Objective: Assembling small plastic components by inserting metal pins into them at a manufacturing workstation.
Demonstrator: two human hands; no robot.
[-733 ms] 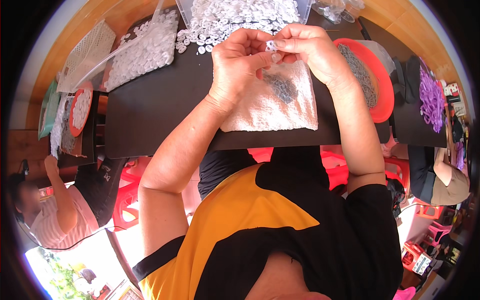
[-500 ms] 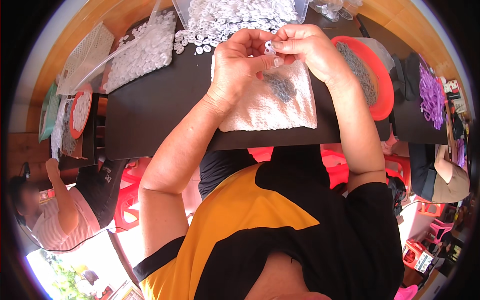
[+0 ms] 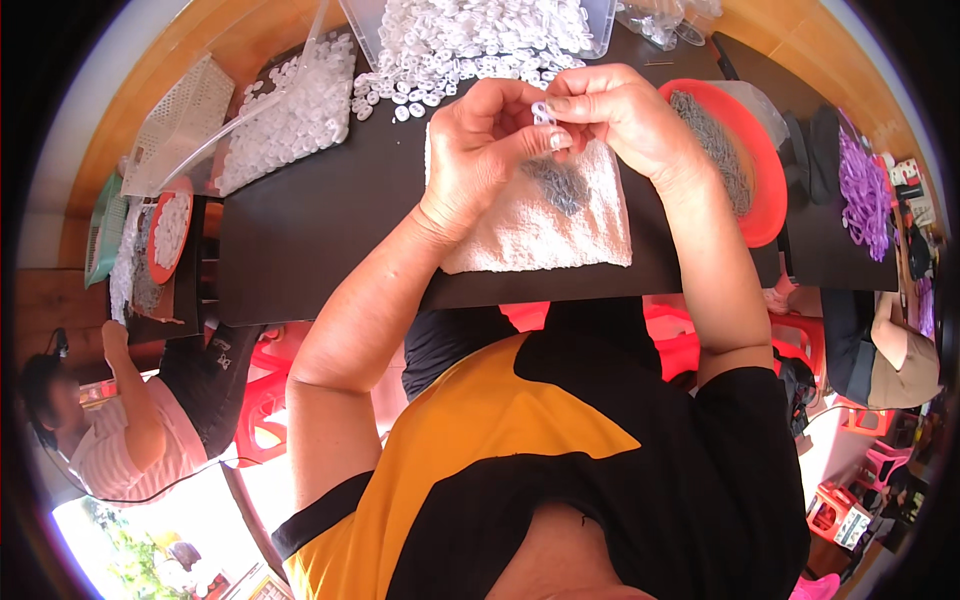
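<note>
Over a pale pink towel [image 3: 530, 240], my two hands meet fingertip to fingertip. My left hand [image 3: 480, 150] and my right hand [image 3: 620, 115] are both closed in a pinch on a small white oval piece [image 3: 542, 114] with dark holes. Part of it is covered by my fingers and thumbs. Just below them, a little heap of thin grey pieces [image 3: 562, 188] lies on the towel. Beyond my hands, many similar white oval pieces [image 3: 440, 72] are spread on the dark table.
A clear bin [image 3: 607, 30] of white pieces stands at the back. Small white parts [image 3: 285, 140] are heaped at left. A red plate [image 3: 765, 190] at right bears grey pieces [image 3: 715, 150]. Purple strips [image 3: 865, 190] lie farther right. A person [image 3: 140, 430] sits at left.
Both hands have shifted slightly lower in the view, still together over the towel. The white oval piece is now turned differently between the fingertips.
</note>
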